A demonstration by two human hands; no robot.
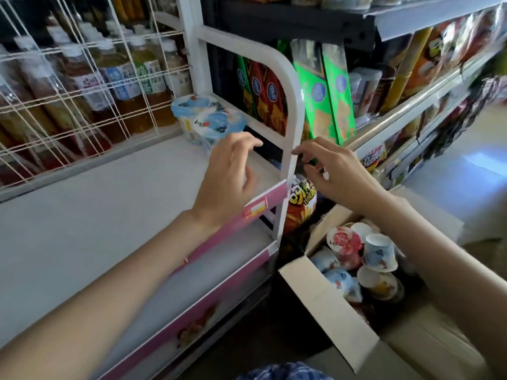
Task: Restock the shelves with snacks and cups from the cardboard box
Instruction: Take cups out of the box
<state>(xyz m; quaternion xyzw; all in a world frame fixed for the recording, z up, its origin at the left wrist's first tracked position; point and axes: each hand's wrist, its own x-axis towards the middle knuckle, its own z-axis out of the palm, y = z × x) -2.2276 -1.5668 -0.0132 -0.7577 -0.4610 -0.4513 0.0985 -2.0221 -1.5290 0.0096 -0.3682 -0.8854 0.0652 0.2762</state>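
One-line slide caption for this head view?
Both hands, left and right, empty near shelf divider; cups shelved, more in cardboard box.

Right-hand shelf goods [428, 58] motion-blurred.

A pale, glossy floor [450, 187] reflects daylight beside the dark metal shelving upright [288, 26]; a white wire grid panel [82, 86], somewhat blurred, stands left.

Soft, even light, brightest on the floor [463, 171] at right. Motion blur smears the right shelves [428, 86]; wide-angle bending curves the edges. Dim under the shelves.
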